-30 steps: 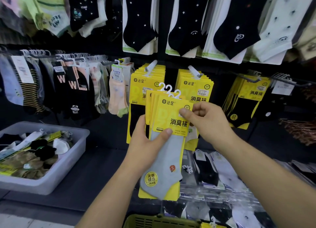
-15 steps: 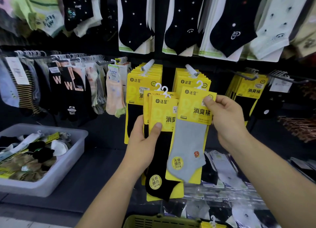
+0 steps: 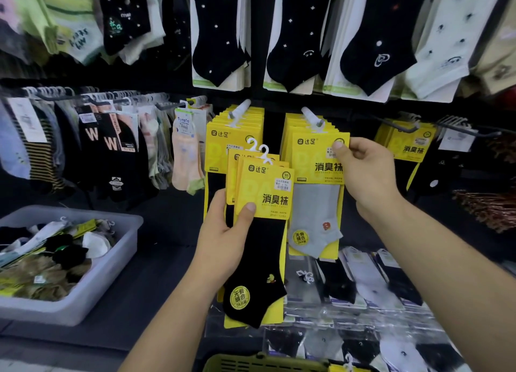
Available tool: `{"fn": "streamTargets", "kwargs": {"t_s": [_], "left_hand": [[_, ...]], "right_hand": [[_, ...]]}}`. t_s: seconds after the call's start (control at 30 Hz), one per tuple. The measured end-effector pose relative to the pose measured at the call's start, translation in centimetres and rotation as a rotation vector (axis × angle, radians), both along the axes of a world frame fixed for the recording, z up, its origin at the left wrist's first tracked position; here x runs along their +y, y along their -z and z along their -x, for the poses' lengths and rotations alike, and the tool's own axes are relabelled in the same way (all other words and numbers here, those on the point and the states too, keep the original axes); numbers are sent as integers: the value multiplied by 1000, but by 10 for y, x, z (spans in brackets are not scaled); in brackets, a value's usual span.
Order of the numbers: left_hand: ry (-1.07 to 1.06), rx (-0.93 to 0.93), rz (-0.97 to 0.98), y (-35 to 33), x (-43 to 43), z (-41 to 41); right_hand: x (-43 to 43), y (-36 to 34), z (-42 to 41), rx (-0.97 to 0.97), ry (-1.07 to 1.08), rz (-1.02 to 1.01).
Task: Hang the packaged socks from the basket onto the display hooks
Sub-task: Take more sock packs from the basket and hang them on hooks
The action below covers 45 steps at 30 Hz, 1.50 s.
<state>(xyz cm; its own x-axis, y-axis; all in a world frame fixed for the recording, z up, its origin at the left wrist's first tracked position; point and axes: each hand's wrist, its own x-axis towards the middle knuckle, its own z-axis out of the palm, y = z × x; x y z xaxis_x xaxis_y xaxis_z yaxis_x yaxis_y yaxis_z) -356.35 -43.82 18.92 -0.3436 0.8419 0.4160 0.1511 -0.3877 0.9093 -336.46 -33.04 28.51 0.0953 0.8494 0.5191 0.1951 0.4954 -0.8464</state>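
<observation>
My left hand (image 3: 226, 237) grips a small stack of yellow-carded sock packs (image 3: 262, 232), a black sock in front, white hangers at the top. My right hand (image 3: 365, 176) pinches the top right corner of a yellow pack with a grey sock (image 3: 315, 198). That pack sits at the front of the row on the right display hook (image 3: 311, 117); I cannot tell whether its hanger is over the hook. A second hook (image 3: 240, 110) to the left holds more yellow packs. The green basket (image 3: 262, 364) shows at the bottom edge.
A grey tub (image 3: 111, 274) of loose socks stands at the left on the dark shelf. Rails of hanging socks run left and right, with larger sock cards above. Clear-wrapped socks (image 3: 363, 282) lie below the hooks.
My right hand took the grey sock pack off the stack, carried it up and right, and now holds it at the right hook. The left hand's stack now shows a black sock in front.
</observation>
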Motion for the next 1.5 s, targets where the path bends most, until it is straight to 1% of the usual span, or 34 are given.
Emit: {"fn": "streamTargets", "kwargs": {"t_s": [0.17,0.37,0.5,0.53,0.6,0.67,0.73,1.0,1.17,1.23,1.37,1.43,1.5], "left_hand": [[4,5,0,-1,-1,-1],[27,-23,10,0,-1,-3],[47,-63,19,0,-1,-5],[55,-67,20,0,-1,-5],[72,-77,19,0,0,-7],[89,-89,14,0,0,-9],[100,-99,1,0,1,-12],[178,-244,11,1,0,-13],[141,-224,22,2,2,-13],[106,-185,14,2,2,-14],[99,-105,-3,1,1,-17],[105,-82,-14,1,1,-18],[103,-71,-23,2,1,-17]], "right_hand": [[7,2,2,-7,62,-2],[15,8,3,46,105,83],[4,12,4,-29,171,25],[-2,13,5,-60,155,17],[-17,16,9,-113,44,39],[-31,19,16,-170,-106,138],[-40,25,22,-188,-190,210],[-37,37,17,48,-293,349],[-34,34,9,114,-318,299],[-31,29,6,60,-326,273],[-24,12,3,-134,-254,133],[-21,3,2,-188,-255,136],[-19,-3,0,-239,-283,184]]}}
